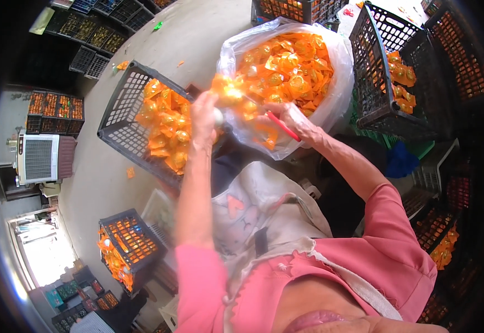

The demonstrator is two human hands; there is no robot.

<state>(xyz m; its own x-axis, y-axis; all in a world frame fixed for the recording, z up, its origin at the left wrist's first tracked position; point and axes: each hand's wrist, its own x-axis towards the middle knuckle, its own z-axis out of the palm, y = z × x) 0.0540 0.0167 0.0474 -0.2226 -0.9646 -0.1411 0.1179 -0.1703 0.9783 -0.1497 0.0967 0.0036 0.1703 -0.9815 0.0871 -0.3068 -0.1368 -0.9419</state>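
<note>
My left hand (203, 116) is raised at the edge of a clear plastic sack (232, 53), its fingers closed on a shiny orange wrapper (228, 90) that glares in the light. Something pale shows by its palm, too blurred to name. My right hand (293, 119), over the sack's near rim, grips red-handled scissors (284, 126); their tips point toward the wrapper and are smeared. Orange-wrapped round pieces (289, 64) fill the sack. More such pieces (167, 125) lie in a tilted black crate (121, 102) left of my left hand.
A tall black crate (372, 61) with a few orange packets stands to the right, and another black crate (286, 10) behind the sack. Lower left is a smaller crate (133, 241) of orange packets. Stacked crates line the walls; a white air cooler (37, 158) stands far left.
</note>
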